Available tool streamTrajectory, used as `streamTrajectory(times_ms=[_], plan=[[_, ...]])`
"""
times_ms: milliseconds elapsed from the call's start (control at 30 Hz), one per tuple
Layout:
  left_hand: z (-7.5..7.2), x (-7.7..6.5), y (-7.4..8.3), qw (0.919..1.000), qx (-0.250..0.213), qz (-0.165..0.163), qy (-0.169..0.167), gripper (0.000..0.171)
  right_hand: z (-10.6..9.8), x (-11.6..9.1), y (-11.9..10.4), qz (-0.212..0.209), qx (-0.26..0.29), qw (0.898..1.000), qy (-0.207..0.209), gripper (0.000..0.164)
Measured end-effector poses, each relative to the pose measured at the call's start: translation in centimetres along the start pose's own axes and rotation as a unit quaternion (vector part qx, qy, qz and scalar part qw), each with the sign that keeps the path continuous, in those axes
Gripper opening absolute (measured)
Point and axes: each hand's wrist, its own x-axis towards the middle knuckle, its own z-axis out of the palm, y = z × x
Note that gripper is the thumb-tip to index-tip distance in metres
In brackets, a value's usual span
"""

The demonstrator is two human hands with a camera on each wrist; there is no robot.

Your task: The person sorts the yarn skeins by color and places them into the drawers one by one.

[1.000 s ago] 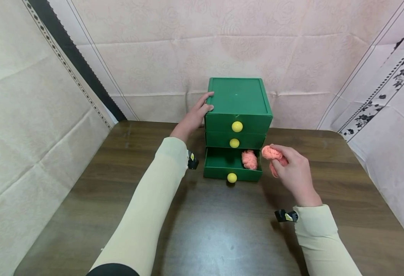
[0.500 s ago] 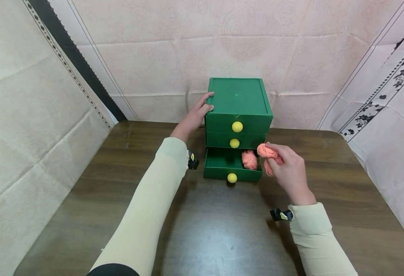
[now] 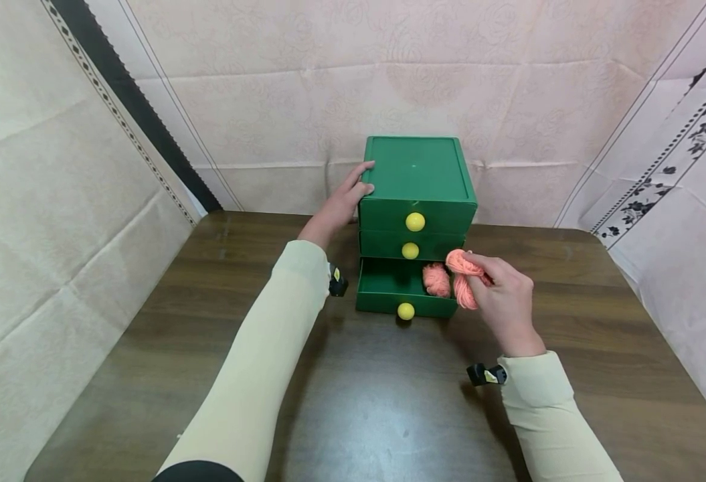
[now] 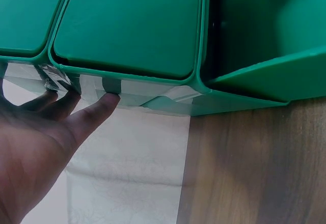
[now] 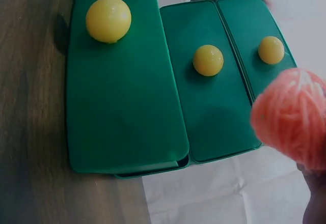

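A green cabinet [image 3: 415,167] with three drawers stands at the back of the table. Its bottom drawer [image 3: 389,302] is pulled out, and a pink yarn ball [image 3: 436,280] lies in its right part. My left hand [image 3: 337,209] rests against the cabinet's left side; in the left wrist view its extended fingers [image 4: 97,113] touch the taped side wall. Thumb and fingers of my right hand [image 3: 505,301] pinch pink yarn [image 3: 464,294] beside the open drawer's right edge. One rounded ball of that yarn [image 5: 290,119] shows in the right wrist view.
Yellow round knobs [image 3: 415,221] stick out from the drawer fronts. The upper two drawers are closed. Brown wooden table [image 3: 353,402] lies around the cabinet, with pale patterned cloth [image 3: 353,87] behind it and at both sides.
My right hand has moved left with the pink yarn, up to the open drawer's right edge. The left hand, the cabinet and the yarn ball in the drawer have stayed put.
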Motion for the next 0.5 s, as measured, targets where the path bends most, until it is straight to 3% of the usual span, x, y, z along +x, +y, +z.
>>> streamTrajectory(times_ms=[200, 500], plan=[[0.04, -0.01, 0.00, 1.0000, -0.007, 0.003, -0.001, 0.057, 0.23, 0.06, -0.01, 0.001, 0.006, 1.000, 0.013, 0.021], [-0.03, 0.05, -0.10, 0.9999, -0.011, 0.001, -0.002, 0.057, 0.50, 0.32, -0.22, -0.020, -0.015, 0.994, -0.108, 0.033]])
